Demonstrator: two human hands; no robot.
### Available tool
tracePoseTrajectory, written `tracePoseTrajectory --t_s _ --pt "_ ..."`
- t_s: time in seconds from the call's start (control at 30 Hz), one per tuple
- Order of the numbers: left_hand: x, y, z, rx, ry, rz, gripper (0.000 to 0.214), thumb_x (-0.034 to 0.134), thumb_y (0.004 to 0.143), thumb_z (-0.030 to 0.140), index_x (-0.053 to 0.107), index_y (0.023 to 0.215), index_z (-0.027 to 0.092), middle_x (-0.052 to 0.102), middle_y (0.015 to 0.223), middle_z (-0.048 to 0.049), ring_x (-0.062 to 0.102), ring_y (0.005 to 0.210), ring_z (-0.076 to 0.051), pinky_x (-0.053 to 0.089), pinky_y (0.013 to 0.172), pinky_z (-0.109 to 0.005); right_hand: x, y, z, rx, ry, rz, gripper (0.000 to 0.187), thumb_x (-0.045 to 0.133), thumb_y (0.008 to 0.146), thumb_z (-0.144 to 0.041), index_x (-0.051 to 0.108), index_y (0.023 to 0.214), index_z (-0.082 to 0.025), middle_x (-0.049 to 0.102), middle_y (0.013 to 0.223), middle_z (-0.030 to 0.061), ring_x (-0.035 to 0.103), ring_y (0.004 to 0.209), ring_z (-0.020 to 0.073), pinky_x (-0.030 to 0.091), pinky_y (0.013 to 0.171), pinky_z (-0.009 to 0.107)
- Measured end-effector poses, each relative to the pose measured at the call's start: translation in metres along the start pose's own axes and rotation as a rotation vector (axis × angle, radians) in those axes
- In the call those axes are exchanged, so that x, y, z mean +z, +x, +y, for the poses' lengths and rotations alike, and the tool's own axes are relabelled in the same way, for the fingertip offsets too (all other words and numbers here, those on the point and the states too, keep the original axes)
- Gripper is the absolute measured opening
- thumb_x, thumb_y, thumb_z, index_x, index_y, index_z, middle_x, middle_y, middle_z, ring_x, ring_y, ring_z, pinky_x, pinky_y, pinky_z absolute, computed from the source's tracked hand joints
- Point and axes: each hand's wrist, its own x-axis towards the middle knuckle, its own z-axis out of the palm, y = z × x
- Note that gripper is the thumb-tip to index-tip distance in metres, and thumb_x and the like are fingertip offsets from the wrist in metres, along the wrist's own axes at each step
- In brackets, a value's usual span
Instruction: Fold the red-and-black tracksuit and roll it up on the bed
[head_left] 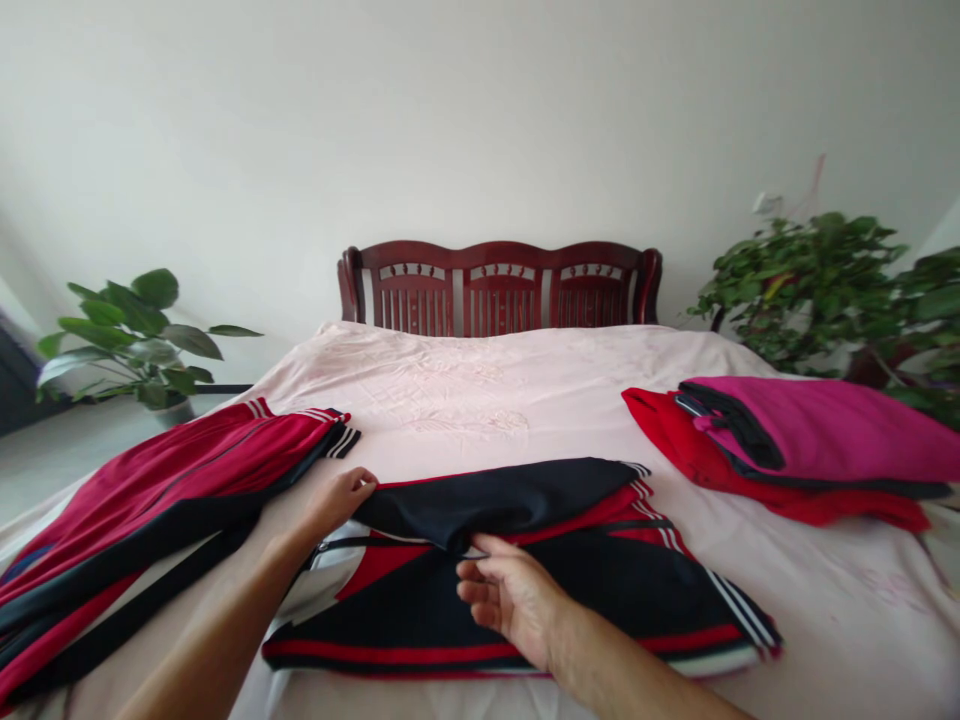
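A black, red and white jacket (570, 590) is spread on the near middle of the bed (487, 400). A black flap of it is folded across its far edge. The left end of this flap is gripped by the left hand (341, 497), whose fingers are curled over the cloth. The flap's near edge is pinched between the thumb and fingers of the right hand (510, 592), which rests on the jacket's middle. The jacket thus lies under and between both hands.

The jacket's near hem is partly covered by the right forearm, and its left side by the left one. A red garment (165, 490) at the left is cut off by the frame. How many pieces make up the pile (817, 445) at the right cannot be told.
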Motion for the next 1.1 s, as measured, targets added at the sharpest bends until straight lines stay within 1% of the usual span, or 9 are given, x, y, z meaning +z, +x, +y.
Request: tracePoseTrajectory --t_s 0.13,0.33,0.43,0.53,0.67,0.77,0.83,0.97,1.1 --pt "0.001 0.0 0.001 -0.014 0.038 0.005 0.035 0.046 0.082 0.043 0.07 0.091 0.018 0.073 0.086 -0.0057 0.065 0.08 -0.021 0.047 0.074 -0.03 0.02 -0.002 0.006 0.065 0.107 -0.04 0.066 0.057 0.08 -0.008 0.032 0.141 -0.016 0.073 0.082 0.0042 0.07 0.062 0.0121 0.049 0.049 0.016" --pt "0.0 -0.006 0.006 -0.011 0.191 0.0 0.031 0.045 0.085 0.037 0.069 0.096 0.022 0.071 0.084 -0.005 0.065 0.079 -0.022 0.043 0.071 -0.03 0.033 -0.015 0.057 -0.084 0.074 -0.084 0.122 0.072 0.067 -0.022 -0.017 0.151 -0.018 0.072 0.098 0.0071 0.073 0.073 0.0229 0.054 0.052 0.029" --pt "-0.002 -0.01 0.013 -0.014 0.294 0.014 0.026 0.047 0.084 0.033 0.069 0.094 0.023 0.071 0.082 -0.0061 0.066 0.083 -0.025 0.043 0.077 -0.033 0.016 -0.017 0.086 -0.087 0.13 -0.07 0.129 0.077 0.057 -0.025 -0.009 0.154 -0.021 0.068 0.105 0.0065 0.073 0.084 0.0266 0.056 0.06 0.034" --pt "-0.004 -0.012 0.021 -0.025 0.384 0.043 0.026 0.047 0.084 0.028 0.07 0.093 0.023 0.072 0.087 -0.0082 0.066 0.09 -0.028 0.042 0.088 -0.041 -0.002 -0.029 0.089 -0.107 0.011 -0.149 0.101 0.077 0.058 -0.028 0.03 0.147 -0.022 0.067 0.11 0.009 0.073 0.085 0.0261 0.055 0.066 0.035" --pt "0.003 -0.017 0.04 0.064 0.435 0.115 0.031 0.047 0.087 0.026 0.071 0.105 0.023 0.069 0.116 -0.0108 0.06 0.112 -0.03 0.033 0.107 -0.047 -0.01 -0.051 0.028 -0.42 -0.42 -0.155 0.038 0.066 0.078 -0.04 0.067 0.11 -0.02 0.068 0.113 0.0109 0.069 0.095 0.0251 0.055 0.074 0.038" --pt "0.025 -0.029 0.064 0.246 0.355 0.113 0.039 0.042 0.095 0.037 0.066 0.123 0.025 0.059 0.138 -0.0093 0.051 0.129 -0.027 0.032 0.113 -0.044 -0.018 -0.041 -0.046 -0.923 -0.809 0.026 0.03 0.06 0.086 -0.034 0.07 0.114 -0.028 0.064 0.128 0.0055 0.054 0.124 0.0239 0.035 0.113 0.044" --pt "0.044 -0.039 0.076 0.323 0.328 0.06 0.044 0.04 0.097 0.044 0.059 0.133 0.028 0.053 0.146 -0.0075 0.044 0.138 -0.028 0.03 0.115 -0.046 -0.035 -0.019 -0.086 -1.069 -1.021 0.173 0.031 0.061 0.086 -0.033 0.07 0.116 -0.029 0.059 0.137 0.0042 0.044 0.135 0.0243 0.021 0.121 0.045" --pt "0.073 -0.054 0.077 0.409 0.411 0.001 0.052 0.039 0.098 0.05 0.044 0.147 0.033 0.04 0.156 -0.0094 0.034 0.145 -0.03 0.022 0.118 -0.055 -0.101 0.029 -0.115 -0.971 -1.218 0.408 0.037 0.072 0.076 -0.025 0.069 0.112 -0.026 0.056 0.142 0.0056 0.027 0.147 0.0261 0.0 0.122 0.05" --pt "0.066 -0.051 0.057 0.368 0.479 0.003 0.058 0.036 0.097 0.056 0.035 0.151 0.036 0.038 0.158 -0.0096 0.031 0.146 -0.031 0.018 0.118 -0.057 -0.158 0.043 -0.109 -0.871 -1.171 0.437 0.033 0.076 0.069 -0.027 0.069 0.101 -0.023 0.061 0.136 0.0077 0.029 0.146 0.0251 0.003 0.122 0.048"
